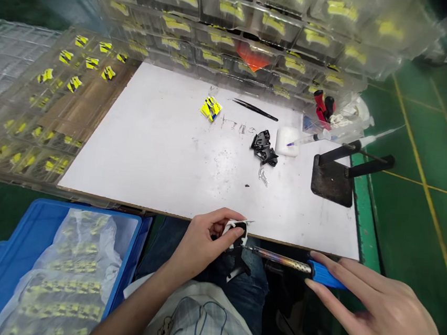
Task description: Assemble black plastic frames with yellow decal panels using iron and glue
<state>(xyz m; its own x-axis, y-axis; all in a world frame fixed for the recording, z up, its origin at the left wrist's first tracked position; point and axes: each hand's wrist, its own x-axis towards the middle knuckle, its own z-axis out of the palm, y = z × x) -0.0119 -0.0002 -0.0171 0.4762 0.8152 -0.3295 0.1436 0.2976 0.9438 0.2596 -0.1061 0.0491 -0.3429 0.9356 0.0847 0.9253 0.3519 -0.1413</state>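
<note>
Head view: two hands work on a small part at the near edge of the table (pixel 170 146).
Left hand (pixel 204 239) pinches the small black and white part (pixel 236 234), keeping it steady. Right hand (pixel 376 308) holds the blue-handled hot tool (pixel 297 264) loosely in its fingers, with the tip touching the part. More black parts (pixel 265 148) lie farther off.

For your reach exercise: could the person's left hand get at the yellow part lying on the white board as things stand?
Probably not at once: the left hand grips a small black-and-white part, though bare white board lies before the yellow part.
</note>
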